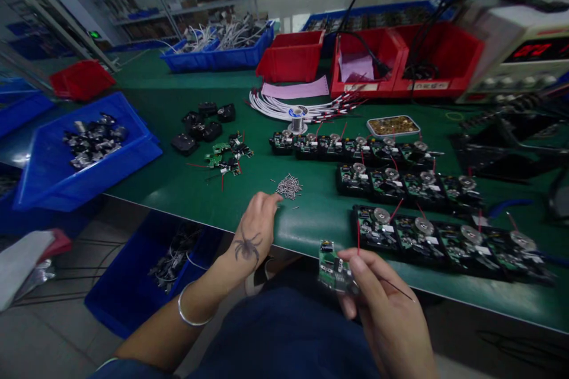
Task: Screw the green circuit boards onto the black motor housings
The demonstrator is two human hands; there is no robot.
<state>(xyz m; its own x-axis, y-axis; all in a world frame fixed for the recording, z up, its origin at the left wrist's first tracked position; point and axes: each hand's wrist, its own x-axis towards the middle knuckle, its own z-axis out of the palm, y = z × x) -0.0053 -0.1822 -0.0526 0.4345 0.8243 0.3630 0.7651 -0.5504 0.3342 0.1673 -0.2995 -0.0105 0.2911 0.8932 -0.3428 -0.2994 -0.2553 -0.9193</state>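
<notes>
My right hand (382,296) is closed on a small green circuit board (333,269) with a red wire and a dark wire, held in front of the table edge. My left hand (258,219) rests at the near edge of a pile of small metal screws (290,187), its fingertips touching or nearly touching them. Its fingers are bent together; whether a screw is between them is hidden. Beyond the screws lie loose circuit boards (229,157) with red wires. To the right stand rows of black housings (411,186) fitted with boards and round metal parts.
On the green table (186,183) are a blue bin (40,160) of metal parts, black housings (184,143), a solder spool (297,121), white wires (284,111) and a tray of brass pieces (393,125). Red bins (291,59) and a power supply (524,41) stand behind.
</notes>
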